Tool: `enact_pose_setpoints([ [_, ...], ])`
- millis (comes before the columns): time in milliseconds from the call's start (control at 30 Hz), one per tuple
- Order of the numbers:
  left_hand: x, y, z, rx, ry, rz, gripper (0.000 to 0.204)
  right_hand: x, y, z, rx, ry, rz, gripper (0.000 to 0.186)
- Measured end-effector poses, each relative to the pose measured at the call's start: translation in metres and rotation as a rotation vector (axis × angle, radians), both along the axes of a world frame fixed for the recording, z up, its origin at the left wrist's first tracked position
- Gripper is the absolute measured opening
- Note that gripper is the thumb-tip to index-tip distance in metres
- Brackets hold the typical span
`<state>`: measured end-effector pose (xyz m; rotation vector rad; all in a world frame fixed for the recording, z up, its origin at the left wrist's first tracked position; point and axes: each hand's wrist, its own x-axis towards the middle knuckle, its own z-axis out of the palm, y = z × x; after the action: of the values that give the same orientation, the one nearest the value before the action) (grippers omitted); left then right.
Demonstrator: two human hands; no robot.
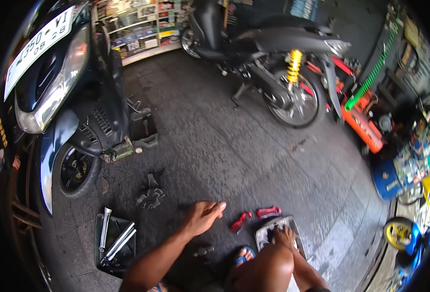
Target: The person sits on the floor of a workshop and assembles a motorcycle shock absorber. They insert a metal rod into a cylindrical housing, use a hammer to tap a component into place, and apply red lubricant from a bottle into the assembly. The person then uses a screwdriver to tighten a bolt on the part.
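Note:
My left hand (pixel 203 217) is held above the dark tiled floor, its fingers curled in and the thumb lying along the top. Whatever may be inside that grip is hidden. Beside my bent knee, my right hand (pixel 285 236) reaches down into a pale shallow tray (pixel 259 237), fingers stretched and slightly apart over its contents. The small pieces there are too blurred to name. Two red parts, one (pixel 241 222) nearer my left hand and another (pixel 269 212) just beyond the tray, lie on the floor. A small metal piece (pixel 204 250) rests by my sandalled foot.
At left, a black tray (pixel 99 228) carries several long chrome wrenches (pixel 120 241). A dark mechanical part (pixel 150 192) lies farther off. A dark scooter front (pixel 74 112) stands left, another scooter (pixel 268 48) ahead. An orange compressor (pixel 363 129) and blue drum (pixel 386 179) stand right.

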<state>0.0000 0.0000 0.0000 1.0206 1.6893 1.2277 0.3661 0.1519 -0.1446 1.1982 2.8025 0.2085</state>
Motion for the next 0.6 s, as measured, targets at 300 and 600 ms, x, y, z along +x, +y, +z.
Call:
enact_pose_setpoints([
  [300, -0.095, 0.013, 0.194, 0.316, 0.299, -0.227, 0.018, -0.206, 0.001, 0.288, -0.678, 1.18, 0.221, 0.023],
  [600, -0.119, 0.014, 0.239, -0.625, 0.631, -0.17, 0.051, 0.016, 0.006, 0.341, -0.79, 0.719, -0.84, 0.031],
])
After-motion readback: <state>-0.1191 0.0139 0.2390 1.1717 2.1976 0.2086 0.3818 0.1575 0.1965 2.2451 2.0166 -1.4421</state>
